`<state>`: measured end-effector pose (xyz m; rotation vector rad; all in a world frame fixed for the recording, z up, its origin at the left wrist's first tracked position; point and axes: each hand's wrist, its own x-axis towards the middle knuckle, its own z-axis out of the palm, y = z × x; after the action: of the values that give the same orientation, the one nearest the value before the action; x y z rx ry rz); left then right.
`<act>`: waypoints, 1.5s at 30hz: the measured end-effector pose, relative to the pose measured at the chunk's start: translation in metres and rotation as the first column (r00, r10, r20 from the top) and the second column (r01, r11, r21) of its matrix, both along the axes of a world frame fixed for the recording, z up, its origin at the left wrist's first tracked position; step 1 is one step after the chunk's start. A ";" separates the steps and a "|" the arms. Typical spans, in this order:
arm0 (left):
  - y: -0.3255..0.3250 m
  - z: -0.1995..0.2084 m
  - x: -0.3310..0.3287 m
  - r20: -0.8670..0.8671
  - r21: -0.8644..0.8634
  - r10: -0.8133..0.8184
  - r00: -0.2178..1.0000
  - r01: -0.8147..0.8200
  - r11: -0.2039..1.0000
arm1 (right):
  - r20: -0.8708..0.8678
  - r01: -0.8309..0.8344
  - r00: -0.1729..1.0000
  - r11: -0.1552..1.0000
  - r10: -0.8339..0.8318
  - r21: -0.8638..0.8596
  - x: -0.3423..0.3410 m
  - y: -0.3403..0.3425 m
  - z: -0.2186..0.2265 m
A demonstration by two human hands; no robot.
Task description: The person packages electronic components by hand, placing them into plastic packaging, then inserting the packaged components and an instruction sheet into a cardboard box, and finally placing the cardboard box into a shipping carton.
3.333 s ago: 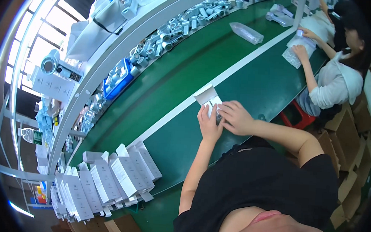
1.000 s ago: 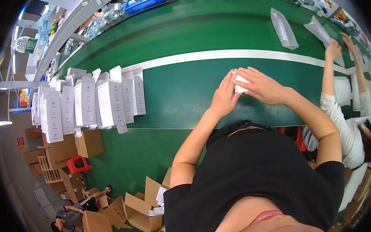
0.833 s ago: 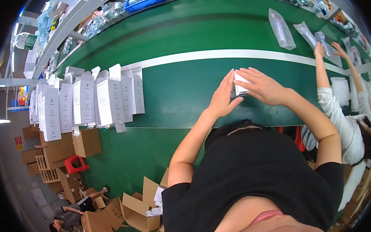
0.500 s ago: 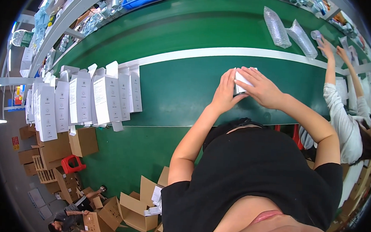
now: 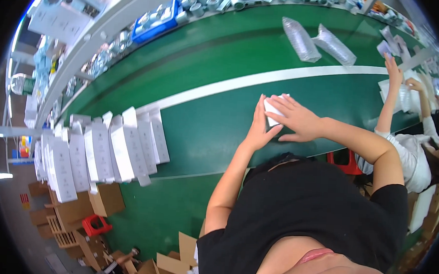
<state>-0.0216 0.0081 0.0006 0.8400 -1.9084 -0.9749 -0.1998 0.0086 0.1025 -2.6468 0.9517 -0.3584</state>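
A small white box (image 5: 272, 113) stands on the green bench in front of me, between my two hands. My left hand (image 5: 257, 129) lies along its left side, fingers stretched upward and thumb at the near edge. Across its top and right side rests my right hand (image 5: 302, 121), with the fingers together and the thumb sticking out toward me. Both hands touch the box and hold it from either side. They cover much of it, so only part of its white face shows.
Several tall white cartons (image 5: 124, 149) with raised flaps stand in a row at left. Two clear bubble-wrap sleeves (image 5: 333, 45) lie on the green belt beyond a white strip. A blue tray (image 5: 156, 23) is behind. At right a co-worker's hand (image 5: 394, 74) reaches over the bench.
My view has turned, so the cartons sit lower in it. My right thumb has moved away from the box. The co-worker's hands have shifted, and both of my hands stay on the box.
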 end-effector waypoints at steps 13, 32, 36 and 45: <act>0.003 0.019 -0.006 -0.028 0.424 0.235 0.972 -0.201 0.883 | -0.081 0.940 0.331 0.336 -0.940 -0.059 -0.117 -0.230 -0.096; -0.253 0.010 0.083 -0.123 0.341 0.861 0.493 -0.794 0.503 | -0.004 0.495 0.848 0.790 -0.530 0.362 -0.064 0.004 -0.120; -0.210 0.019 0.105 -0.101 0.234 0.880 0.463 -0.849 0.474 | 0.481 0.706 0.641 0.705 -0.599 -0.063 -0.123 -0.108 -0.098; -0.083 0.069 0.263 0.274 -0.741 0.962 -0.013 -0.640 0.203 | 0.070 0.821 0.453 0.446 -0.889 0.356 -0.218 -0.187 -0.154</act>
<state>0.2413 -0.0745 0.0691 1.9874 -1.4695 0.7232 -0.4173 -0.1782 -0.0520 -1.5696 2.0501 -0.6924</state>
